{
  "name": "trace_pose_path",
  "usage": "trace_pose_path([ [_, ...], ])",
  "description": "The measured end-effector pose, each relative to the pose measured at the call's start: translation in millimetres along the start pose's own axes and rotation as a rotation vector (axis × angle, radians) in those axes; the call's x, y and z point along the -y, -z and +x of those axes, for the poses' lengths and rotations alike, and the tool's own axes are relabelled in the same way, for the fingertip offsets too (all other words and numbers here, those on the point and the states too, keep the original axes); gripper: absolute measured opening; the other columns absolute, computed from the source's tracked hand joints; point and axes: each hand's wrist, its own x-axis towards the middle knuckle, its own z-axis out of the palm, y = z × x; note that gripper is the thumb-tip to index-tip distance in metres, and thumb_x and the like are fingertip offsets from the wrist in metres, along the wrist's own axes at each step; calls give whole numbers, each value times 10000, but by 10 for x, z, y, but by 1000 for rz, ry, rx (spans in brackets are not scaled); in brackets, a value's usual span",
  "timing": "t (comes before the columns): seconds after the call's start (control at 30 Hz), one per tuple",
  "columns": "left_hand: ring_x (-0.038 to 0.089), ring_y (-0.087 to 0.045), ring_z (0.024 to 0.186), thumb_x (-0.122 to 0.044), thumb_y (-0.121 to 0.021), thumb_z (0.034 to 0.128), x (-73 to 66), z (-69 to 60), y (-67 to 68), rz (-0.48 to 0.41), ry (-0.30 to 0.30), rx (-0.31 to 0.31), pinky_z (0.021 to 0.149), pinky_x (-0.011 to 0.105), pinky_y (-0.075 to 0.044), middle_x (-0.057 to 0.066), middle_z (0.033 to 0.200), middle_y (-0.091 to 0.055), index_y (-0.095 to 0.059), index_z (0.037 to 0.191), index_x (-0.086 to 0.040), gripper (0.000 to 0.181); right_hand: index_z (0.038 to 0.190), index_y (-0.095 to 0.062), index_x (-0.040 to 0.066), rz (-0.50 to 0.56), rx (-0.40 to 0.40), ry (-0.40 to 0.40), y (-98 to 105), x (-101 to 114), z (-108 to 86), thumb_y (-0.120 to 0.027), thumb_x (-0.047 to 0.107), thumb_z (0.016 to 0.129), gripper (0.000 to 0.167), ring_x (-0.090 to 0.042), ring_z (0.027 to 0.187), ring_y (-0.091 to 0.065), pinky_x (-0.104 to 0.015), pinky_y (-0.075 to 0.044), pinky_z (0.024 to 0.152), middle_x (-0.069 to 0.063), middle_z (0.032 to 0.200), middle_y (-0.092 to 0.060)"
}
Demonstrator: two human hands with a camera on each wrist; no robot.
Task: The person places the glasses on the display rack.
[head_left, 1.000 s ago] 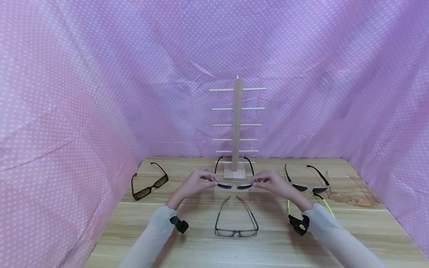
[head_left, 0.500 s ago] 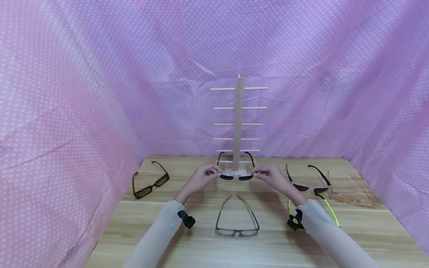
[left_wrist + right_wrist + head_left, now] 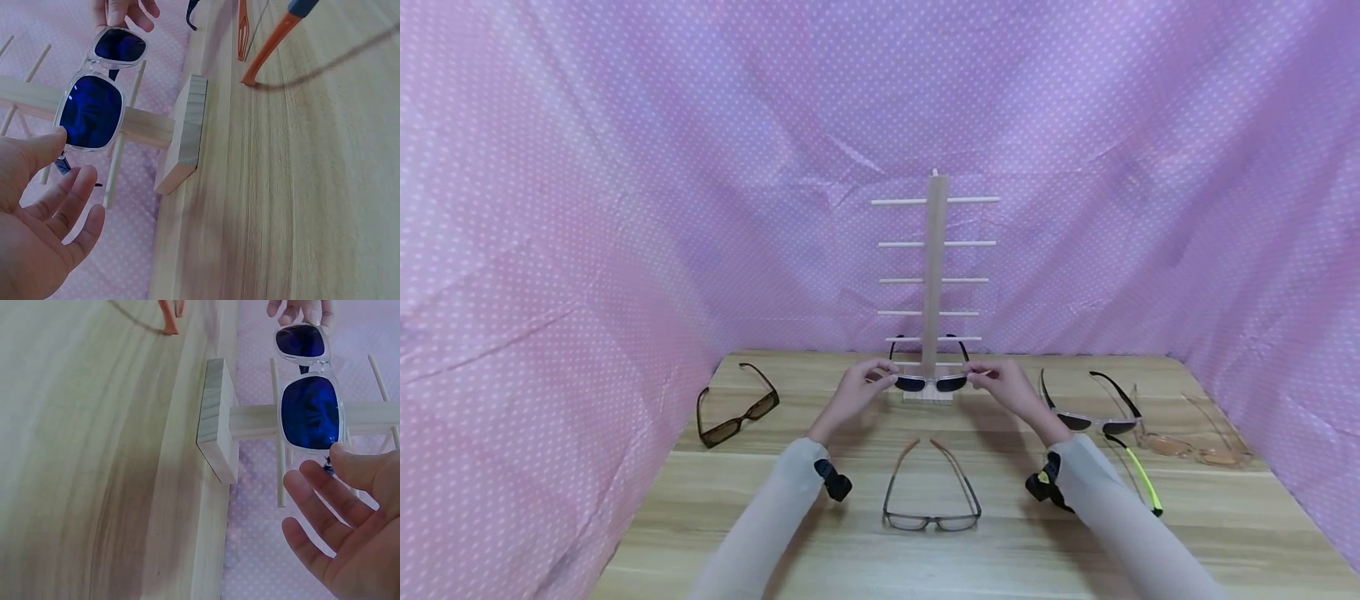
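Sunglasses with a clear frame and dark blue lenses are held level in front of the lower part of a wooden rack. The left hand pinches one front corner between thumb and fingers; the right hand pinches the other. Both black temples point back, one on each side of the rack's post, near its lowest pegs. Whether the glasses touch a peg I cannot tell.
Grey-framed glasses lie before the rack. Brown sunglasses are at the left. On the right lie dark-lensed sunglasses, pale orange-tinted glasses and a yellow-green-templed pair, partly under the right forearm. Pink dotted cloth surrounds the table.
Both hands have carried the clear-framed sunglasses forward and up towards the rack, from in front of its base to the level of the lowest pegs. The other glasses stay put.
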Motion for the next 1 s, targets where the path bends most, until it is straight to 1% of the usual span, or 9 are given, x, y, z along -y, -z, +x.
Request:
trace_pose_path([
  [0.1,281,-688,991,-118,-685,975,19,48,-29,-3,-11,-24,881,393,-568,140,1145,-721,-722,1105,-44,154,1151,-715,-85,-2,-2,3,4,-12,43,-642,8,976,212,-358,854,-736,-266,-570,764,-272,1120,-731],
  [0.2,288,-685,1023,-83,-688,967,27,91,-49,-13,-23,-46,920,414,-559,145,1116,-727,-730,1077,-50,122,1149,-720,-70,-6,-5,-5,10,-20,78,-638,14,981,205,-353,844,-736,-265,-558,749,-266,1124,-732],
  [0.27,290,-676,1046,-72,-688,964,34,117,-59,-18,-26,-57,939,427,-552,144,1105,-729,-733,1067,-49,115,1150,-721,-65,-5,-8,-11,8,-29,96,-636,20,985,205,-353,834,-737,-288,-564,751,-269,1130,-729],
  [0.43,264,-661,1079,-94,-687,970,44,171,-75,-3,-2,-68,962,419,-541,119,1123,-734,-738,1072,-61,119,1151,-719,-75,20,-26,-47,-10,-64,134,-639,28,986,210,-395,841,-742,-418,-596,822,-282,1159,-716],
  [0.53,243,-665,1035,-103,-679,977,38,196,-88,1,23,-75,939,392,-543,110,1120,-728,-736,1075,-72,117,1172,-712,-70,21,-26,-81,-16,-86,166,-633,45,995,225,-416,868,-740,-455,-592,857,-281,1183,-708],
  [0.6,237,-668,998,-100,-676,978,37,211,-101,-4,34,-81,916,377,-546,117,1108,-726,-736,1075,-70,118,1186,-705,-70,34,-24,-105,-24,-105,189,-622,54,1003,236,-431,888,-735,-504,-582,885,-285,1204,-698],
  [0.73,230,-659,991,-91,-678,975,51,237,-126,-7,36,-89,901,356,-543,127,1081,-728,-739,1068,-55,117,1202,-689,-83,66,-15,-140,-38,-137,219,-603,46,1010,247,-449,902,-728,-593,-550,915,-300,1233,-677],
  [0.83,229,-649,1012,-85,-679,972,66,250,-140,-5,40,-97,913,356,-535,123,1071,-729,-743,1064,-54,116,1200,-683,-95,68,-8,-138,-49,-157,231,-598,34,1009,245,-446,884,-728,-595,-553,901,-306,1225,-678],
  [1.0,222,-647,980,-106,-681,976,93,275,-157,-11,70,-112,904,355,-535,118,1067,-727,-749,1074,-69,125,1177,-684,-112,71,-9,-119,-65,-188,251,-596,14,1006,230,-474,874,-717,-588,-567,871,-317,1211,-679],
])
